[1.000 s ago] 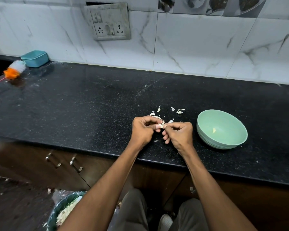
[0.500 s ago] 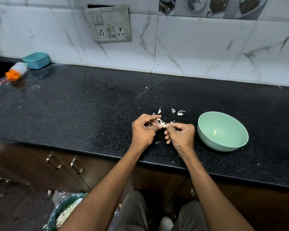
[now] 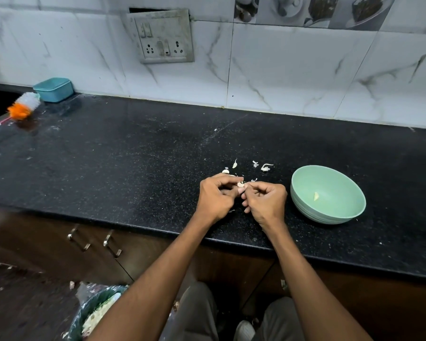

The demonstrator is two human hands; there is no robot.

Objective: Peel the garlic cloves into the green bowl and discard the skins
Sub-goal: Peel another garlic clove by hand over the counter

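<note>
Over the black speckled countertop [image 3: 133, 153] we pinch a garlic clove [image 3: 240, 184] between our left hand [image 3: 215, 198] and right hand [image 3: 266, 201], fingers curled on it. Skin scraps [image 3: 265, 167] litter the stone behind. Just right sits the green bowl [image 3: 342, 212], one peeled piece [image 3: 316, 196] inside. White marble tiles [image 3: 293, 70] and a socket plate [image 3: 164, 36] back us.

Speckled glossy black stone counter [image 3: 133, 168]

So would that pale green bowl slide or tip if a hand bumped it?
The pale green round bowl looks like light plastic and holds only one small garlic piece, so it would probably slide on the smooth black stone counter. Its wide, low shape suggests tipping is unlikely.
</note>
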